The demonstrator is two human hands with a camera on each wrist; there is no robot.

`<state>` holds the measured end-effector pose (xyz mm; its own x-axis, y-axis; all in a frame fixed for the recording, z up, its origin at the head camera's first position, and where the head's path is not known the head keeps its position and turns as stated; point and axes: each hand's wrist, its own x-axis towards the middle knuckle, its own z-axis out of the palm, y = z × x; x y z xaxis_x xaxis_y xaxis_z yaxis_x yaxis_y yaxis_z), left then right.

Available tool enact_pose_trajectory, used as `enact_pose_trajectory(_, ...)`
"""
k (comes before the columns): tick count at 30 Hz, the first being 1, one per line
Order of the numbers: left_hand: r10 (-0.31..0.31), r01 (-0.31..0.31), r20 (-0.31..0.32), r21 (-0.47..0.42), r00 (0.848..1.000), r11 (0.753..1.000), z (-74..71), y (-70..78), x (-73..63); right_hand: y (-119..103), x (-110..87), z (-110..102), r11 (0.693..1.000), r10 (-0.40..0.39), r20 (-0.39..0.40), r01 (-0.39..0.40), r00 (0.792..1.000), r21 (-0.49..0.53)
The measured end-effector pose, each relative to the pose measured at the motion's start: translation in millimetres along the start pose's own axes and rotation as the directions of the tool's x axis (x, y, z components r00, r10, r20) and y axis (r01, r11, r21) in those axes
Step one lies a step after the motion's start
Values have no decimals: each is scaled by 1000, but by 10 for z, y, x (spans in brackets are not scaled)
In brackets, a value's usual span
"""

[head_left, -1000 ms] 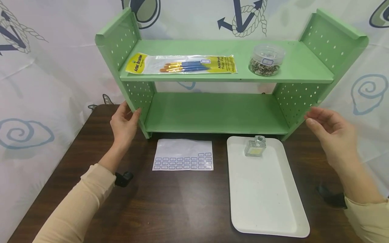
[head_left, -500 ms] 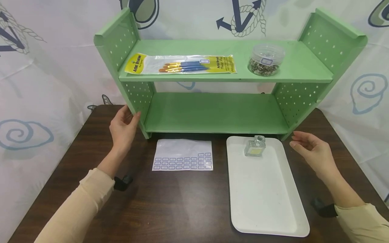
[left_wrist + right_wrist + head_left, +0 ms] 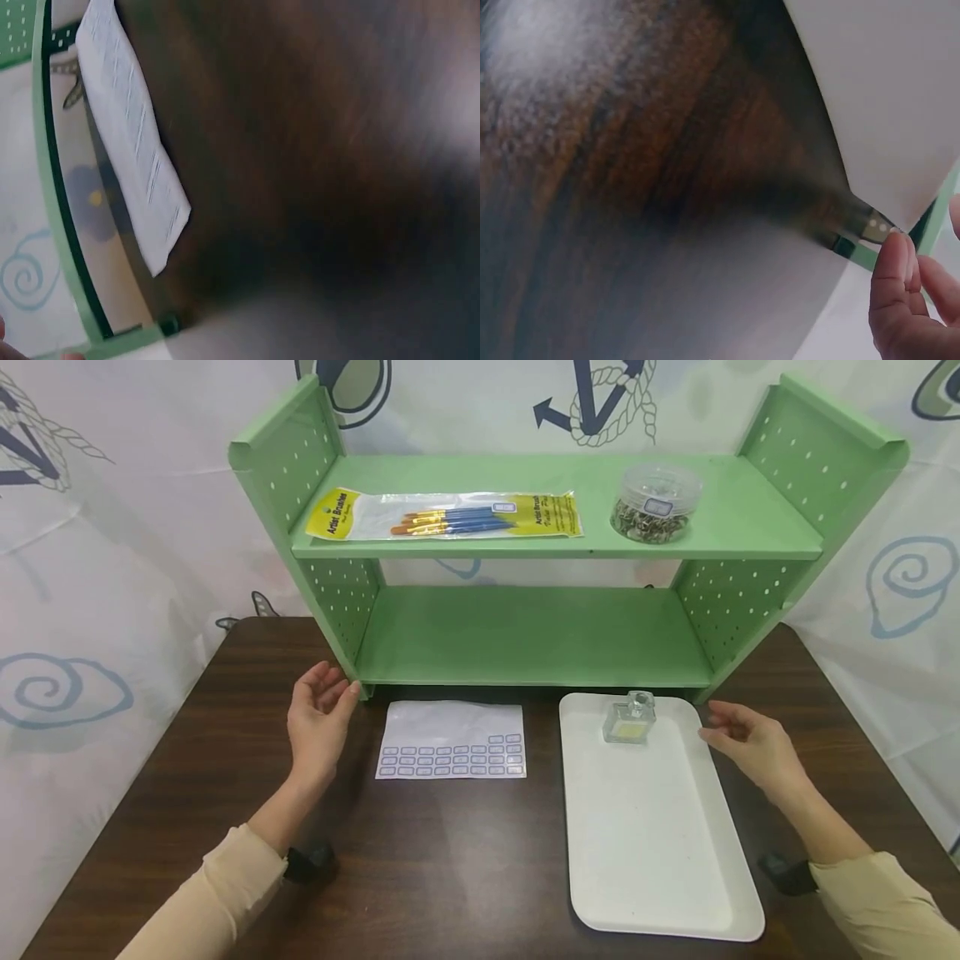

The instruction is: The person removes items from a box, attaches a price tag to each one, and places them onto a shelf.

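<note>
A green two-tier shelf (image 3: 525,635) stands at the back of the table. My left hand (image 3: 318,718) is by the front foot of its left side panel, fingers loosely bent, the thumb overlapping the panel's edge. Beside the foot of the right side panel is my right hand (image 3: 753,747), loosely curled, its thumb overlapping the rim of a white tray (image 3: 660,843). Fingers (image 3: 891,289) of this hand show in the right wrist view near the green foot. A clear glass bottle (image 3: 628,722) with a square body sits at the tray's far end.
On the upper shelf lies a packet of artist brushes (image 3: 450,517), with a clear lidded jar (image 3: 655,506) of small metal pieces to its right. A sheet of blue-bordered labels (image 3: 452,739) lies on the dark wooden table (image 3: 465,860). Patterned cloth (image 3: 112,568) hangs behind.
My left hand has come down the left side panel to its foot. My right hand has moved down and left, from beside the right panel to the tray's right rim.
</note>
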<state>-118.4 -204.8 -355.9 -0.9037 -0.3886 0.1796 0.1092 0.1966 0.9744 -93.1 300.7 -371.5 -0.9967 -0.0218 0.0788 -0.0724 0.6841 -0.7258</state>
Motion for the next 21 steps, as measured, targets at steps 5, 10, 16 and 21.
enact_pose_trajectory(5, -53, 55, 66, -25, 996, 998, 105, -74, -176, 5, 2, 50, 1000, 21, 20, -21, 1000, -22)
enact_pose_trajectory(10, -70, 81, 173, -53, 982, 995, 272, -74, -342, 14, 11, 82, 998, 39, 39, -37, 998, -47)
enact_pose_trajectory(16, -74, 110, 320, -98, 945, 989, 576, -4, -544, 22, 32, 110, 997, 61, 61, -58, 996, -54)
enact_pose_trajectory(21, -46, 118, 457, -131, 888, 984, 866, 102, -669, 32, 33, 134, 997, 62, 53, -59, 997, -52)
